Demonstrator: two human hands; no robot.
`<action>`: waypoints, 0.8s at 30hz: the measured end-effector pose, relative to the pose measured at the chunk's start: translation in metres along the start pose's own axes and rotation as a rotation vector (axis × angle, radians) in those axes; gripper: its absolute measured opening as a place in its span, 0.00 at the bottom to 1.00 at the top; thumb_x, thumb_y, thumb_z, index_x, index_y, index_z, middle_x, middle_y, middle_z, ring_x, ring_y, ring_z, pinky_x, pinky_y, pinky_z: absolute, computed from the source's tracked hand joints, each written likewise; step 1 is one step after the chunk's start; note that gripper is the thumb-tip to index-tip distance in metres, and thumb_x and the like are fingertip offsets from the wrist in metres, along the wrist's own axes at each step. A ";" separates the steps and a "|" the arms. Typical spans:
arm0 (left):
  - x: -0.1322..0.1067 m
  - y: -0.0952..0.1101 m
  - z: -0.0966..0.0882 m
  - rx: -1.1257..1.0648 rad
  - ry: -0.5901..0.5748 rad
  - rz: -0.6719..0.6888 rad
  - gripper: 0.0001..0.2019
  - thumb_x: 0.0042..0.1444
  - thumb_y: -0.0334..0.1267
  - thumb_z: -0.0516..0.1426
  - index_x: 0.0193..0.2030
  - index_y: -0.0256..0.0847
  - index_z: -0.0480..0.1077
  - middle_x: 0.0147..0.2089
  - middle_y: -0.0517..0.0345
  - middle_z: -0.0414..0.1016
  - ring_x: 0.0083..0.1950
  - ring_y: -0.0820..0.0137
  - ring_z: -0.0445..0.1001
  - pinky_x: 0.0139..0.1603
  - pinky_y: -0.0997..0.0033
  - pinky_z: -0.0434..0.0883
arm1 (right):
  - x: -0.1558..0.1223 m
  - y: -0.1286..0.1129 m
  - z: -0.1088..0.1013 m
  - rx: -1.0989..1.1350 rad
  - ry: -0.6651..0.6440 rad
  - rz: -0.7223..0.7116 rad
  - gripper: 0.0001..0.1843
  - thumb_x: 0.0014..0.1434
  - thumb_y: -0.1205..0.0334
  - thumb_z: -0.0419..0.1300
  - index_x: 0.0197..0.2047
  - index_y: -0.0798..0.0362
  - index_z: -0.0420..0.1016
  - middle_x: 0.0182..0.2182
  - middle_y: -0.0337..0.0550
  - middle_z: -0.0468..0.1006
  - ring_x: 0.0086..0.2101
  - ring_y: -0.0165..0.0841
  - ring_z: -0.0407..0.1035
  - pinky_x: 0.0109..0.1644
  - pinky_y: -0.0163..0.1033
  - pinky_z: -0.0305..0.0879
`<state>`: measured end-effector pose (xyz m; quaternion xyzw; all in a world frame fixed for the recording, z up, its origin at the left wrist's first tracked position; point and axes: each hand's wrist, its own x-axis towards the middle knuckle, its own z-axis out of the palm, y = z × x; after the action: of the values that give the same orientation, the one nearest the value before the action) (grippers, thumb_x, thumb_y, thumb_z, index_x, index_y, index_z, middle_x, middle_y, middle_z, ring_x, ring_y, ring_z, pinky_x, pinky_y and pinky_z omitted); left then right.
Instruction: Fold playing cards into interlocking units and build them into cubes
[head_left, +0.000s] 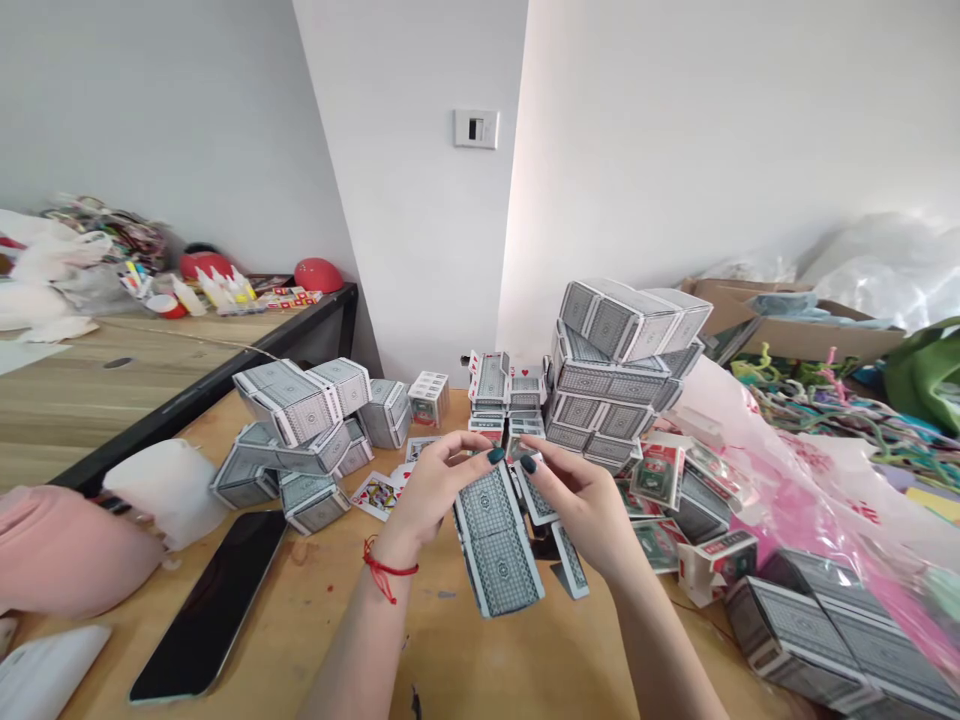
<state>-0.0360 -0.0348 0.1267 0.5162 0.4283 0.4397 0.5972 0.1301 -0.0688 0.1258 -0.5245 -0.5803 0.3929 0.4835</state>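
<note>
My left hand [431, 490] and my right hand [581, 500] meet over the wooden table [337, 620], both pinched on a folded chain of grey-backed playing cards [499, 540] that hangs down between them. A red string circles my left wrist. Just beyond my fingertips stand small card cubes [491, 385]. A tall stack of card blocks [622, 370] rises to the right, and a lower heap of card blocks [300, 430] lies to the left. Loose face-up cards [379, 492] lie near my left hand.
A black phone [214, 600] lies at the front left beside a pink cloth [60, 550] and white foam piece [169, 490]. Card boxes [675, 500], pink plastic [787, 470] and more card blocks [832, 625] crowd the right. A second cluttered table [112, 360] stands behind left.
</note>
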 end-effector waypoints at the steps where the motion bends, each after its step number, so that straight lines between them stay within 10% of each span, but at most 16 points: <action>1: 0.000 0.000 0.000 -0.001 0.003 0.004 0.15 0.42 0.43 0.62 0.35 0.37 0.69 0.31 0.57 0.72 0.33 0.71 0.70 0.35 0.73 0.64 | 0.000 0.000 0.000 -0.004 0.005 -0.002 0.22 0.52 0.52 0.56 0.48 0.53 0.73 0.36 0.45 0.79 0.38 0.38 0.71 0.41 0.40 0.67; 24: -0.001 -0.002 0.003 0.013 -0.035 0.021 0.16 0.44 0.46 0.60 0.37 0.36 0.70 0.32 0.56 0.72 0.32 0.71 0.69 0.34 0.73 0.65 | -0.002 -0.003 0.007 -0.002 -0.023 0.020 0.22 0.52 0.51 0.57 0.48 0.53 0.73 0.39 0.45 0.78 0.37 0.37 0.72 0.39 0.39 0.68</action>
<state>-0.0329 -0.0372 0.1255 0.5324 0.4151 0.4341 0.5965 0.1222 -0.0708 0.1266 -0.5261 -0.5810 0.4031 0.4725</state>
